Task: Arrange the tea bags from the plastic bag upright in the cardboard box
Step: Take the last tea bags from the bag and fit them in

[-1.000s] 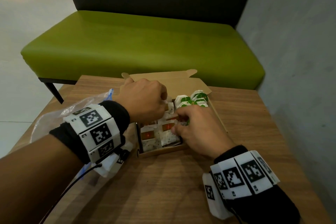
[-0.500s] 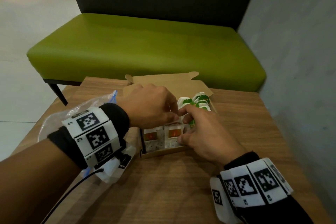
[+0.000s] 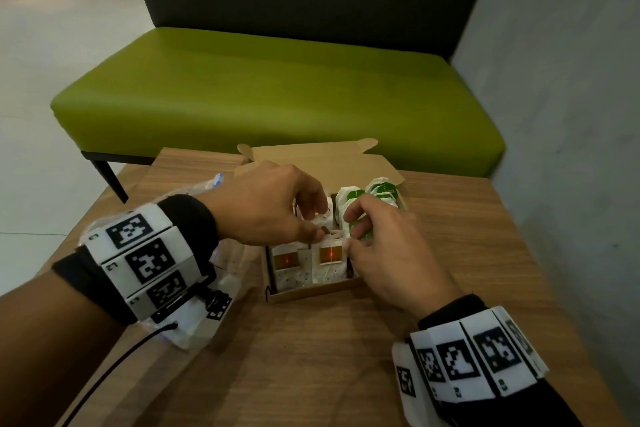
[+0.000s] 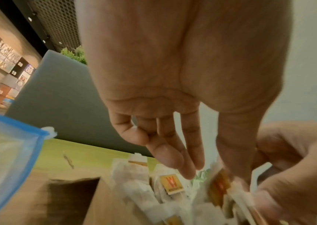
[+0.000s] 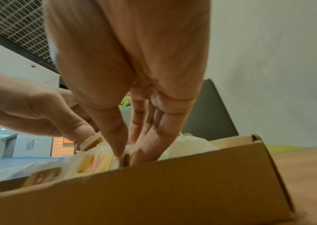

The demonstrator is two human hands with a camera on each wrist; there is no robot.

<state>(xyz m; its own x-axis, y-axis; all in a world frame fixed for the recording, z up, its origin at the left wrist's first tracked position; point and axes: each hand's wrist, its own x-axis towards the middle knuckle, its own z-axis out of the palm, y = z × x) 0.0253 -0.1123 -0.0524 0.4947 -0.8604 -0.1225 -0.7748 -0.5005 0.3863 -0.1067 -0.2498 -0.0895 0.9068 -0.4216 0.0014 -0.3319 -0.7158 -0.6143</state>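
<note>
Fingers of the left hand [image 3: 266,204] pinch an orange-tagged tea bag [image 3: 330,255] at its top; the right hand [image 3: 388,250] pinches its right edge inside the cardboard box [image 3: 311,291]. Seat it vertically beside the near-left bag, keeping the green-tagged bags [image 3: 377,192] far right undisturbed; the plastic bag [image 3: 194,191] lies left.

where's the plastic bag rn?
In the head view the plastic bag lies on the wooden table, left of the cardboard box, mostly hidden under the left hand and its wrist.
</note>
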